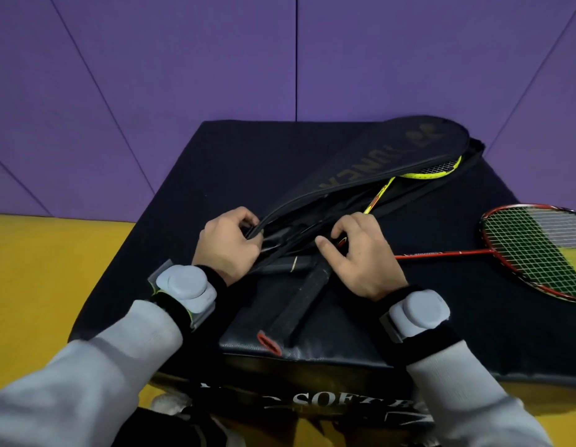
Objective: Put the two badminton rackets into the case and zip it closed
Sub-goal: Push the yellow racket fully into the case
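Your left hand (pixel 228 246) pinches the black fabric racket case (pixel 360 162) open so your right hand (pixel 360 262), fingers (pixel 343 225) curled on the yellow-framed racket (pixel 418 176), can seat it.

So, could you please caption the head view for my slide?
Left hand grips the open case, right hand holds the yellow racket partly inside; red racket lies beside it.

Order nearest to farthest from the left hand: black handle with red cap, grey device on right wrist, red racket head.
1. Black handle with red cap, beside left hand.
2. Grey device on right wrist, further right.
3. Red racket head, far right.
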{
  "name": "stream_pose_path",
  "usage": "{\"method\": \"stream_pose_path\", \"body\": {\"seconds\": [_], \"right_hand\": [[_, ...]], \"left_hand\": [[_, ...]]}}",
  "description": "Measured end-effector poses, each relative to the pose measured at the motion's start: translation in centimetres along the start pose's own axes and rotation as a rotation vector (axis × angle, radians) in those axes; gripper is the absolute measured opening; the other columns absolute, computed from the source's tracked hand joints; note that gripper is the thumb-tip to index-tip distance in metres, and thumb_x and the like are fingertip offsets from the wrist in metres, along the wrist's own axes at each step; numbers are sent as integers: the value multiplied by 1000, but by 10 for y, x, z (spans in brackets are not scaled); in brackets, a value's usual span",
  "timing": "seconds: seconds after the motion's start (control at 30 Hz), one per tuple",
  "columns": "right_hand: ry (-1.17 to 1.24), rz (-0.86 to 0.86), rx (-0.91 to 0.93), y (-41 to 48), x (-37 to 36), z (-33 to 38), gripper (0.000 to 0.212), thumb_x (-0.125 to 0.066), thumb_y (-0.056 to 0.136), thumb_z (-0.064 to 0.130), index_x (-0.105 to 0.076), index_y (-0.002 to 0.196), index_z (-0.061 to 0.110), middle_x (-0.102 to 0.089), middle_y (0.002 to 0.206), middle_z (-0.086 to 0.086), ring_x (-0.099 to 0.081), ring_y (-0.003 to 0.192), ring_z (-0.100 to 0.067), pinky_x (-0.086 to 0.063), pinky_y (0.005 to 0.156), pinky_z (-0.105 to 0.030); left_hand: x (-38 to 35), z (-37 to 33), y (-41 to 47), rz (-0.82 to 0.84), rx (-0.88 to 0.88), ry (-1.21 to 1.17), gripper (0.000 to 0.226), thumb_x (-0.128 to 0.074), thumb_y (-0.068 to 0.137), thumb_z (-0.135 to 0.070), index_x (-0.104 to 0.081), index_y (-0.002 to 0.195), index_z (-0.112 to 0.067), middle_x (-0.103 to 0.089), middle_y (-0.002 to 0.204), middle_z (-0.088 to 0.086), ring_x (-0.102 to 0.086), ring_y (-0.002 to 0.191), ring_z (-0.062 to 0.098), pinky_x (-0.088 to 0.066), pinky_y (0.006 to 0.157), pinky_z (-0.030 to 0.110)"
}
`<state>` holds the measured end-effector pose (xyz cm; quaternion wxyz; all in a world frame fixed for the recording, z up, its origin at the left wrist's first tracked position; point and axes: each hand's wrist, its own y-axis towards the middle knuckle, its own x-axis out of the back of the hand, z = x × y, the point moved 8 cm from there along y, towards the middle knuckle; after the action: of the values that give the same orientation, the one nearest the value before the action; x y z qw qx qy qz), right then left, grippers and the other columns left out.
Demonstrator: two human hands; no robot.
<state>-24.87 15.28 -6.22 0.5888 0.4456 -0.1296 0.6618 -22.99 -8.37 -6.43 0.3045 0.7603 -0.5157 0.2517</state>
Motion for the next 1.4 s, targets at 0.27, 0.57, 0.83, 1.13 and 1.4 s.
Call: {"method": "stream_pose_path", "body": {"seconds": [0.27, 0.57, 0.83, 1.13, 1.4], "right_hand": [[-19, -156, 8, -9, 6, 11, 33, -60, 95, 41, -62, 99, 8, -57, 103, -4, -50, 104, -19, -46, 87, -28], [0, -57, 178, -21, -2, 43, 46, -63, 88, 53, -63, 101, 9, -56, 102, -3, -51, 102, -22, -43, 95, -30], [-50, 66, 231, -36, -20, 74, 73, -60, 79, 76, -61, 118, 14, -53, 120, 2, -47, 120, -16, -44, 100, -37], [-137, 131, 250, -59, -30, 104, 94, -47, 69, 92, -57, 124, 16, -48, 133, -1, -37, 138, -20, -34, 111, -42], [-228, 183, 220, -70, -48, 114, 88, -45, 74, 88, -54, 129, 20, -47, 139, -2, -25, 147, -24, -23, 116, -55]], "left_hand": [[26, 17, 0, 57, -93, 79, 16, -71, 80, -21, -68, 83, -36, -69, 86, -17, -65, 82, 4, -52, 77, 26], [36, 47, -9, -170, -44, -126, 25, -70, 87, -9, -65, 81, -33, -69, 79, -19, -63, 76, -10, -43, 70, 4], [35, 52, -8, -200, -69, -143, 18, -67, 89, -12, -62, 84, -29, -69, 79, -15, -65, 78, -1, -43, 70, 12], [31, 54, -6, -185, -97, -150, 9, -66, 87, -24, -61, 85, -31, -68, 81, -17, -66, 81, 5, -48, 72, 21], [31, 55, -6, -200, -122, -152, 1, -63, 86, -31, -62, 85, -32, -69, 79, -16, -66, 78, 5, -49, 70, 22]]}}
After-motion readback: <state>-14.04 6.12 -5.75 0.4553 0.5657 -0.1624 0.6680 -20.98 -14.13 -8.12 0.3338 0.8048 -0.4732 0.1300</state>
